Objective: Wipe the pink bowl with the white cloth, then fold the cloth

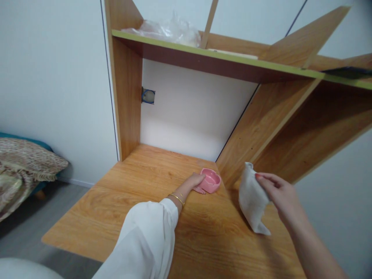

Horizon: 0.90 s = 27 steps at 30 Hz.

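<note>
A pink ashtray-like dish (209, 180) with a notched rim sits at the right back of the wooden desktop (151, 174). My left hand (198, 182) grips its left side, the thumb near the rim and the other fingers low along the wall. From my right hand (274, 186) hangs a folded whitish cloth (252, 197), pinched at its upper edge between thumb and fingers. The cloth's lower end is close to the desktop; whether it touches, I cannot tell. A gold bracelet (178, 198) circles my left wrist.
Above the desk runs a shelf (186, 48) bearing a clear plastic bag (174, 33) and a dark flat object (350, 72). Wooden uprights (244, 128) stand behind the dish and cloth. A wall socket box (148, 96) is at the back left. Leftward lies a blanket-covered seat (26, 166).
</note>
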Each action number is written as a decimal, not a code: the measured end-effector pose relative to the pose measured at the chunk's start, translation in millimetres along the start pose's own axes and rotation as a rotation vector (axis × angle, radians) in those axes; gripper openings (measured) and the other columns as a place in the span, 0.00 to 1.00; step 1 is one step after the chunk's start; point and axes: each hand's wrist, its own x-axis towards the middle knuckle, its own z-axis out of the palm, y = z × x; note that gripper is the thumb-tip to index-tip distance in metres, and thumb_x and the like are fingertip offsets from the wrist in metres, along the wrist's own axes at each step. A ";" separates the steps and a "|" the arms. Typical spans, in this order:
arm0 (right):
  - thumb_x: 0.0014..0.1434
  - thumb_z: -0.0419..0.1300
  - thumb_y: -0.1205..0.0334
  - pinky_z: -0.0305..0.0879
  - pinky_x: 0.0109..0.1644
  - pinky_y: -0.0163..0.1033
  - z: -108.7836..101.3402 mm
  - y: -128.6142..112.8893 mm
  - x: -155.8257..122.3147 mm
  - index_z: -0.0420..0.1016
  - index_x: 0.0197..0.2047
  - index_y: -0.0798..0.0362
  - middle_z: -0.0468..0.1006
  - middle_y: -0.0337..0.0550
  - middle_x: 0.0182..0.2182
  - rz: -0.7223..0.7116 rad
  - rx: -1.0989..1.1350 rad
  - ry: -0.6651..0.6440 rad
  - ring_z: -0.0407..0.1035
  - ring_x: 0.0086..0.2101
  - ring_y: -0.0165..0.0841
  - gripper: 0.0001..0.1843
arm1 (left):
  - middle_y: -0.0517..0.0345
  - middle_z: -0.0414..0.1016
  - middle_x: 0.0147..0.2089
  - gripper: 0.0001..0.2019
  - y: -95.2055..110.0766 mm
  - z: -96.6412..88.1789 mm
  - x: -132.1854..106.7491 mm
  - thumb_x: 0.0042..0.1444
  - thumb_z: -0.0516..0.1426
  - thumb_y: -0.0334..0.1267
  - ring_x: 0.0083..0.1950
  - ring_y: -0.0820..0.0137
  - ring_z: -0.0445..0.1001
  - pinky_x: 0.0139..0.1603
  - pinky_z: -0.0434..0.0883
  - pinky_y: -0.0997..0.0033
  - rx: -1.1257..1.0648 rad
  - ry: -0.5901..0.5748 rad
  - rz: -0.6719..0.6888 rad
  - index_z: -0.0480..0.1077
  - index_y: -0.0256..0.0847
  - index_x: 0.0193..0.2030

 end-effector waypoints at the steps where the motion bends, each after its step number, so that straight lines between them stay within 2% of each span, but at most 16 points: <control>1: 0.38 0.59 0.47 0.57 0.20 0.34 6.3 -1.8 -2.1 0.74 0.28 0.54 0.72 0.41 0.17 0.038 0.041 -0.037 0.63 0.18 0.31 0.19 | 0.27 0.74 0.37 0.27 0.6 0.4 1.1 0.55 0.51 0.46 0.26 0.60 0.77 0.19 0.72 0.71 -0.004 -0.002 -0.002 0.57 0.21 0.52; 4: 0.37 0.59 0.49 0.56 0.22 0.34 22.3 -5.6 -6.0 0.73 0.26 0.53 0.72 0.39 0.18 0.074 0.109 -0.093 0.63 0.20 0.30 0.16 | 0.30 0.74 0.36 0.25 1.6 -1.2 1.4 0.54 0.52 0.46 0.26 0.60 0.76 0.19 0.72 0.72 -0.007 -0.005 -0.004 0.60 0.21 0.49; 9: 0.36 0.57 0.53 0.53 0.21 0.33 36.0 0.3 -6.2 0.71 0.20 0.53 0.69 0.37 0.16 0.127 0.044 -0.175 0.61 0.19 0.29 0.12 | 0.38 0.75 0.34 0.27 -1.4 -15.0 -1.7 0.51 0.55 0.45 0.24 0.62 0.75 0.21 0.73 0.68 -0.019 0.001 -0.003 0.58 0.25 0.51; 15: 0.35 0.57 0.54 0.52 0.18 0.32 36.2 14.8 -8.4 0.62 0.13 0.51 0.60 0.32 0.09 0.284 0.087 -0.357 0.54 0.14 0.25 0.11 | 0.46 0.74 0.32 0.27 -5.6 -34.0 -7.6 0.50 0.56 0.41 0.22 0.65 0.74 0.24 0.73 0.66 -0.054 0.003 -0.019 0.53 0.29 0.53; 18: 0.35 0.59 0.54 0.52 0.19 0.31 29.9 18.1 -9.2 0.64 0.14 0.52 0.61 0.32 0.10 0.347 0.135 -0.402 0.55 0.15 0.24 0.11 | 0.51 0.74 0.31 0.24 -7.3 -41.7 -11.7 0.50 0.54 0.37 0.20 0.68 0.73 0.24 0.72 0.68 -0.076 0.003 -0.029 0.53 0.33 0.52; 20: 0.34 0.60 0.55 0.52 0.19 0.31 25.4 19.6 -8.0 0.67 0.16 0.53 0.62 0.32 0.11 0.372 0.181 -0.418 0.55 0.15 0.24 0.11 | 0.54 0.74 0.28 0.19 -9.0 -47.6 -15.2 0.50 0.54 0.36 0.19 0.70 0.72 0.22 0.72 0.71 -0.092 -0.005 -0.038 0.57 0.35 0.48; 24: 0.36 0.62 0.55 0.50 0.19 0.31 21.6 20.6 -2.9 0.68 0.17 0.54 0.64 0.33 0.13 0.361 0.321 -0.440 0.56 0.16 0.24 0.11 | 0.57 0.71 0.20 0.08 -13.4 -62.5 -26.3 0.51 0.51 0.38 0.17 0.74 0.70 0.19 0.69 0.78 -0.146 -0.048 -0.054 0.63 0.35 0.35; 27: 0.36 0.62 0.54 0.52 0.20 0.32 23.6 15.8 0.7 0.69 0.18 0.54 0.66 0.34 0.15 0.340 0.377 -0.417 0.58 0.17 0.25 0.11 | 0.59 0.67 0.16 0.10 -16.6 -75.7 -39.5 0.52 0.50 0.41 0.17 0.76 0.69 0.17 0.65 0.83 -0.212 -0.097 -0.040 0.62 0.37 0.27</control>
